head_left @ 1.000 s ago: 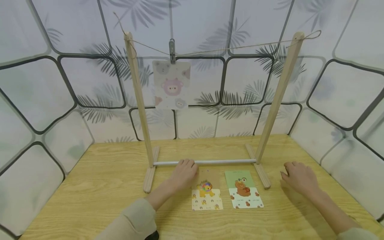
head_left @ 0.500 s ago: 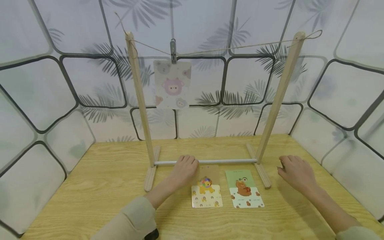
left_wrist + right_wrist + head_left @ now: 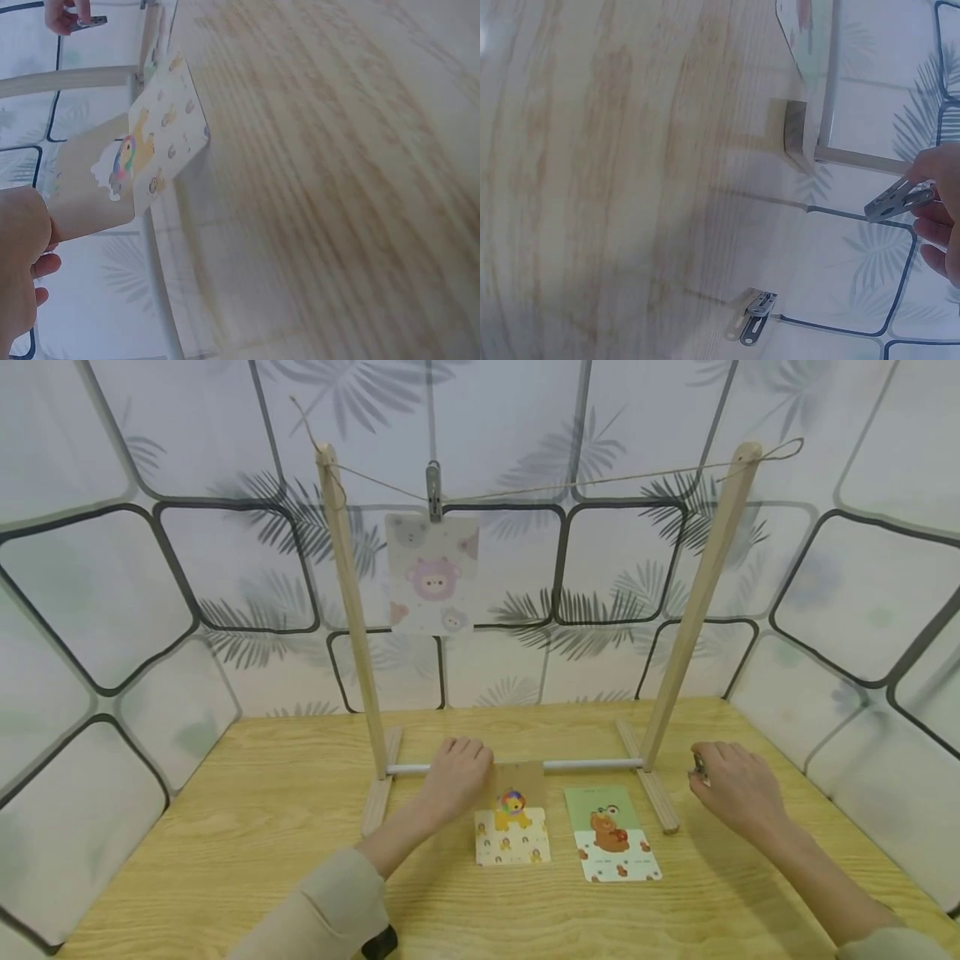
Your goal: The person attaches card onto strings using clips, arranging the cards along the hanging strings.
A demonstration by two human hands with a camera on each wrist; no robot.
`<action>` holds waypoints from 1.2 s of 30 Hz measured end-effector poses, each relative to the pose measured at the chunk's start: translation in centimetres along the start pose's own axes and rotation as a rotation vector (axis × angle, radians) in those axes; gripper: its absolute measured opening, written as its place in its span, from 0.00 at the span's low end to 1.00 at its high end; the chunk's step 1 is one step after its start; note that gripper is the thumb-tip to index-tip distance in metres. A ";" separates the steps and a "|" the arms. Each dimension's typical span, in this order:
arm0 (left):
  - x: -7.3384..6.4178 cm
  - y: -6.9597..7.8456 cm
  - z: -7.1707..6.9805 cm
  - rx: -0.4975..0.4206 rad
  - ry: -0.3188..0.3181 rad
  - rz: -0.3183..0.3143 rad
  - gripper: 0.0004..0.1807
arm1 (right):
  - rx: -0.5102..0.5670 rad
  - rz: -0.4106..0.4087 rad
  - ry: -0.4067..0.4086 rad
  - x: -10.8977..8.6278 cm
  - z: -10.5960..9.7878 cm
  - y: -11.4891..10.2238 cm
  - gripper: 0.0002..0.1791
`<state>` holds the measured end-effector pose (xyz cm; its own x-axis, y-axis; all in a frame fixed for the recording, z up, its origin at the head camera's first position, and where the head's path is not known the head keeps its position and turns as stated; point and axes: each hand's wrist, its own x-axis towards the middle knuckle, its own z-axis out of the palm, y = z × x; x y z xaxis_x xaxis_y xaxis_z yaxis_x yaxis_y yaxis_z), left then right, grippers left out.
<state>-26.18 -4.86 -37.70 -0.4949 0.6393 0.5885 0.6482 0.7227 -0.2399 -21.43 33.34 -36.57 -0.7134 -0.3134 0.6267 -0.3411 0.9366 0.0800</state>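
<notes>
My left hand [image 3: 456, 783] pinches the top edge of a lion card [image 3: 512, 837], tan above and cream below, which is tilted up off the table in the left wrist view. Out past the stand's right foot, my right hand [image 3: 741, 787] holds a metal clip [image 3: 892, 201] between thumb and fingers, above the table. A green and white bear card [image 3: 613, 833] lies flat between the hands. From the string [image 3: 600, 481] another metal clip [image 3: 434, 493] hangs, gripping a pale card [image 3: 432, 578] with a pink animal.
Two wooden posts [image 3: 693, 610] carry the string, joined low down by a white rod [image 3: 592, 765] just behind the cards. One more metal clip [image 3: 754, 315] lies on the wooden table [image 3: 225, 827]. Patterned fabric walls [image 3: 510, 552] enclose the back and sides.
My left hand has raised the lion card's top edge and drawn it slightly back toward the rod. My right hand has risen and shifted a little left, bringing its clip into sight.
</notes>
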 end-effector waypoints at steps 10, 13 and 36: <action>0.5 -0.4 -0.9 -0.040 0.051 -0.025 0.09 | -0.010 -0.019 0.036 0.3 -0.4 0.0 0.19; 0.6 -0.3 -1.3 -0.048 0.089 -0.027 0.07 | -0.007 -0.021 0.043 0.3 -0.4 0.0 0.19; 3.0 -1.4 -3.0 0.016 0.338 -0.001 0.06 | 0.062 -0.146 0.230 2.5 -0.6 -1.1 0.19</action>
<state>-26.82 -4.73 -33.29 -0.2741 0.5172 0.8108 0.6373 0.7291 -0.2496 -22.47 31.59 -34.59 -0.4983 -0.3940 0.7723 -0.4723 0.8704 0.1394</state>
